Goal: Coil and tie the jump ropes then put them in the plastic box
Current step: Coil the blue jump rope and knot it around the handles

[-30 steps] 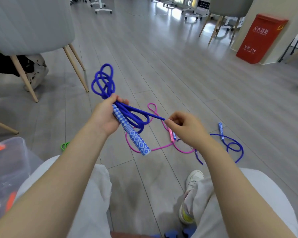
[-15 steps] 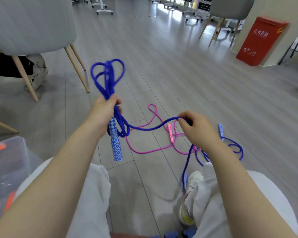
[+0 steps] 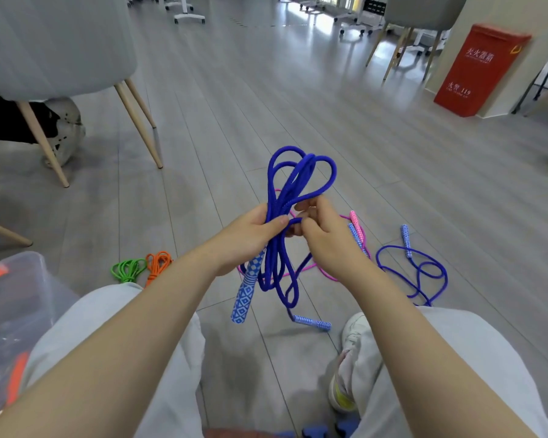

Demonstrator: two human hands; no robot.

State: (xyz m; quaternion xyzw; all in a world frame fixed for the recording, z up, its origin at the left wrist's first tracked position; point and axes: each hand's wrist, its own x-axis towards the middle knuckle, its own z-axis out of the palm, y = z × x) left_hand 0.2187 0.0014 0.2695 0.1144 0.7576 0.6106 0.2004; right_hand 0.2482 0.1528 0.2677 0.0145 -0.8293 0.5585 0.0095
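Note:
My left hand (image 3: 250, 235) grips a bundle of blue jump rope (image 3: 298, 175) at its middle; loops stick up above the fist and hang below it. One blue-and-white patterned handle (image 3: 246, 292) hangs down from that hand, the other handle (image 3: 312, 322) dangles low near the floor. My right hand (image 3: 320, 229) pinches a strand of the same rope right beside the left thumb. A pink rope (image 3: 356, 224) and a second blue rope (image 3: 424, 273) lie loose on the floor behind. The clear plastic box (image 3: 16, 298) stands at lower left.
Coiled green rope (image 3: 128, 270) and orange rope (image 3: 157, 262) lie on the floor by my left knee. A grey chair (image 3: 60, 42) with wooden legs stands at left, a red bin (image 3: 481, 67) at far right. My shoe (image 3: 358, 358) rests below the hands.
My right hand has come in from the right and brought the loose strand to the bundle. The left hand has shifted right and lower; the second handle now hangs free.

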